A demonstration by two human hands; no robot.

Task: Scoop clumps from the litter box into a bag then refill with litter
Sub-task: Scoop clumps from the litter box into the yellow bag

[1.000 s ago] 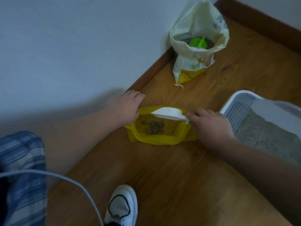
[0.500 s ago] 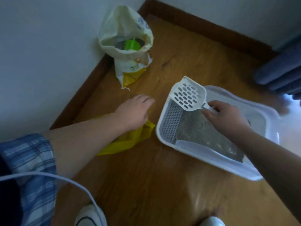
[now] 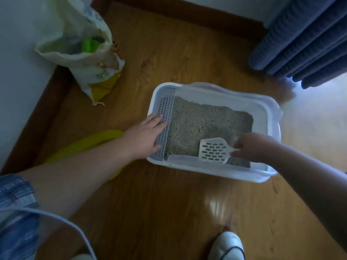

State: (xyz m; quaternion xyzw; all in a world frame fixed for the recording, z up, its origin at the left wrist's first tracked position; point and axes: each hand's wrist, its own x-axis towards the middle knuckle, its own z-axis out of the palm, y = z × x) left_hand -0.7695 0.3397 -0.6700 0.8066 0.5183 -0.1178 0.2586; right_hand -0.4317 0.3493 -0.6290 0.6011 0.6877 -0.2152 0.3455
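View from above, looking down at a wooden floor (image 3: 169,212) in the corner of a room. A white rectangular litter box (image 3: 212,172) sits on the floor at the centre, part-filled with grey litter (image 3: 206,119). Along the box's left end runs a perforated panel (image 3: 164,109).

The left hand (image 3: 144,134) reaches in from the lower left. It lies flat on the box's left rim, fingers straight and spread over the perforated panel, holding nothing.

The right hand (image 3: 253,147) comes in from the right, over the near right part of the box. Its fingers are curled round the handle of a white slotted scoop (image 3: 214,150). The scoop's head points left, towards the left hand, and sits low over the litter close to the near wall. Whether it touches the litter cannot be told. The two hands are apart, with litter between them.

A yellow bag (image 3: 90,141) lies on the floor just left of the box, mostly hidden under the left forearm. Further back, against the wall (image 3: 18,91), an opened cream litter sack (image 3: 78,59) stands with something green (image 3: 90,45) inside its mouth.

Blue curtains (image 3: 304,38) hang at the upper right. A white shoe (image 3: 227,246) shows at the bottom edge, and a plaid sleeve (image 3: 15,203) and a pale cable (image 3: 56,219) at the lower left.
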